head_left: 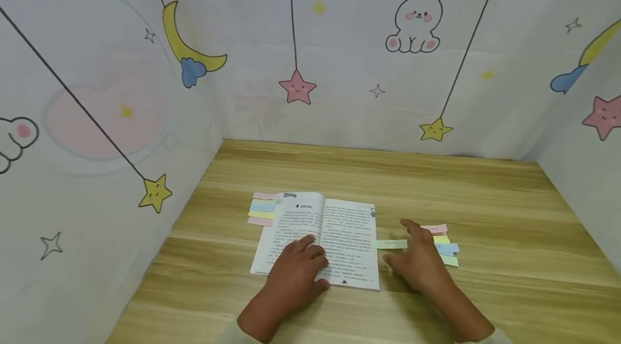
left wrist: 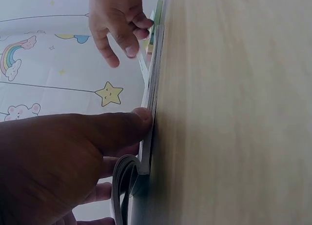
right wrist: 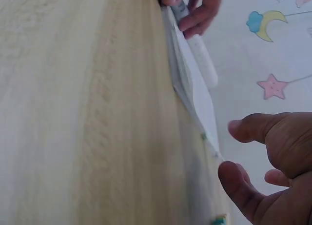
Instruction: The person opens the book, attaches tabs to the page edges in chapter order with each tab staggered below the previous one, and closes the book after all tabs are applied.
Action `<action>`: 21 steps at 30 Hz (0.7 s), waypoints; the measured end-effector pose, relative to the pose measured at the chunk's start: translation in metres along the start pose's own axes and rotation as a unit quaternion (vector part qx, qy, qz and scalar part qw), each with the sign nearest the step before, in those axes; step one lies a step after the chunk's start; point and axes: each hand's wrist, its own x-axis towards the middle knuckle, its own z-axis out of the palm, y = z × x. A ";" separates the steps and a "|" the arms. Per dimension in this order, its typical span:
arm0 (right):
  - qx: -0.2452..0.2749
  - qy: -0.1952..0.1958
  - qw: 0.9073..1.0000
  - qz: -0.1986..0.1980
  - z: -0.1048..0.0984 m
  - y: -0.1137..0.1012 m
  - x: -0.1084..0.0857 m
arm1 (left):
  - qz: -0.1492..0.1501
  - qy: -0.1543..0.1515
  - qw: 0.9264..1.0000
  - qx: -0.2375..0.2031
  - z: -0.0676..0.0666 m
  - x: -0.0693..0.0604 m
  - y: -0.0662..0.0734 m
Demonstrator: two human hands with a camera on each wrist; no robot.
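Observation:
An open book (head_left: 350, 241) with printed pages lies flat on the wooden table. My left hand (head_left: 295, 268) rests across its lower middle, fingers on the pages; in the left wrist view the thumb (left wrist: 139, 120) presses by the book's lower edge. A pale green paper strip (head_left: 392, 244) with writing juts from the right page's edge. Around the strip's outer end is my right hand (head_left: 421, 258), thumb and fingers spread apart. The right wrist view shows this hand (right wrist: 287, 166) with a gap between thumb and fingers. Its palm side hides part of the strip.
Several coloured strips (head_left: 262, 208) stick out from the book's left edge. More pink, yellow, blue and green strips (head_left: 448, 248) lie on the table (head_left: 514, 236) right of my right hand. Cartoon-printed cloth walls (head_left: 339, 47) enclose the table at the back and both sides.

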 end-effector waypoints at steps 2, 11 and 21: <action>0.008 0.014 1.000 -0.001 -0.010 0.000 -0.004 | 0.002 0.001 1.000 0.000 -0.002 0.001 -0.001; 0.010 0.007 0.995 -0.096 -0.028 0.001 -0.019 | -0.007 0.006 1.000 0.001 -0.003 0.004 -0.001; -0.074 -0.070 0.946 -0.308 0.012 0.015 -0.020 | -0.037 0.076 0.996 0.001 0.002 0.008 0.004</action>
